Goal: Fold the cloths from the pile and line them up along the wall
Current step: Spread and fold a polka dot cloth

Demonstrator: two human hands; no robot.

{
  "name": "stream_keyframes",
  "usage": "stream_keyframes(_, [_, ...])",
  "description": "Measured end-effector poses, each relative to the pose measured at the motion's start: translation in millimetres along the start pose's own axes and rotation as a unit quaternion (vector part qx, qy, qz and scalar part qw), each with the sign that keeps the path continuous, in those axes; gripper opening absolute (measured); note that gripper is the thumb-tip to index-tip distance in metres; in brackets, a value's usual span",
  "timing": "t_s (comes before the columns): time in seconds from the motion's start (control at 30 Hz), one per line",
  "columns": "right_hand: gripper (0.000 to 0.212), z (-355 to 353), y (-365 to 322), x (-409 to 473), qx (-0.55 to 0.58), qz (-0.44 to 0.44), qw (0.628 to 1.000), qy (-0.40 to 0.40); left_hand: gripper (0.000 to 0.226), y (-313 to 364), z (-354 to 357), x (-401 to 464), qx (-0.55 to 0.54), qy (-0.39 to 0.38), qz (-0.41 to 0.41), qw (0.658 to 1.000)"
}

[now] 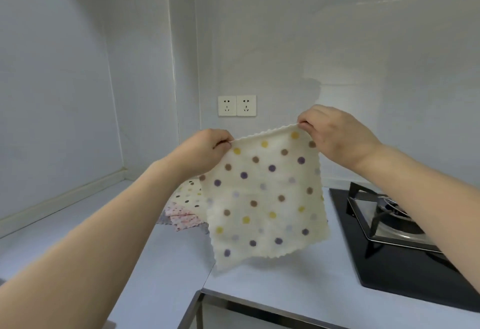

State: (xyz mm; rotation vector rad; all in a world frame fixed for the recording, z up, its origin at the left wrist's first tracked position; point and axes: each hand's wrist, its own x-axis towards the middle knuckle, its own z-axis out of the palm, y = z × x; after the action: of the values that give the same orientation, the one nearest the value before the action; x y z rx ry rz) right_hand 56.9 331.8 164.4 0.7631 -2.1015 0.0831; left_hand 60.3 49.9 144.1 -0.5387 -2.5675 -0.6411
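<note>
A cream cloth with yellow, brown and purple dots [265, 196] hangs spread out in the air above the counter. My left hand [202, 152] pinches its upper left corner, and my right hand [335, 134] pinches its upper right corner. The top edge is stretched between both hands and the lower edge hangs free just over the worktop. Behind it on the counter lies the pile of cloths [185, 209], with a dotted cream one on top and a pink one beneath, partly hidden by the held cloth.
A pale counter [285, 276] runs into the corner of two grey walls. A black gas hob [389, 238] with a metal burner sits at the right. A double wall socket [237, 105] is on the back wall. The counter's front edge drops off at bottom centre.
</note>
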Motion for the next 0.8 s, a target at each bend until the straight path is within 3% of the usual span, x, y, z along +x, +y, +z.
stream_keyframes(0.13, [0.019, 1, 8, -16, -0.014, 0.011, 0.997, -0.072, 0.022, 0, 17, 0, 0.025, -0.027, -0.009, 0.999])
stream_keyframes(0.4, [0.023, 85, 26, -67, 0.051, 0.158, 0.965, -0.202, 0.019, -43, 110, 8, 0.028, -0.011, -0.044, 0.999])
stream_keyframes(0.57, [0.021, 131, 35, -77, 0.077, 0.208, 0.959, -0.174, 0.019, -61, 140, 14, 0.042, 0.026, -0.069, 0.996])
stream_keyframes(0.8, [0.018, 120, 27, -80, 0.1, 0.196, 0.959, -0.179, 0.021, -62, 130, 0, 0.053, 0.017, -0.036, 0.998])
